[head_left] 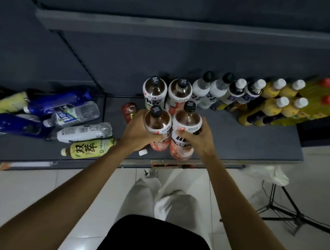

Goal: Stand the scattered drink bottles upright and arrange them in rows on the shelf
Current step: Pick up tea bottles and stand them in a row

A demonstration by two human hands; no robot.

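My left hand (139, 131) grips an upright peach-labelled bottle (157, 122) with a black cap. Beside it, my right hand (196, 140) grips a second upright bottle of the same kind (187, 122). Both stand near the front of the grey shelf (255, 141), just in front of two matching bottles (154, 90) at the back. To the right, upright rows continue with white bottles (210, 91), yellow bottles (276, 104) and red-capped ones (326, 99). On the left lie scattered bottles: a green tea bottle (88, 147), clear water bottles (77, 112) and blue bottles (58, 100).
A red can-like item (129, 109) sits behind my left hand. A loose white cap (142, 152) lies near the shelf's front edge. A black tripod (286, 209) and a white bag (266, 173) stand on the tiled floor at right. My legs are below.
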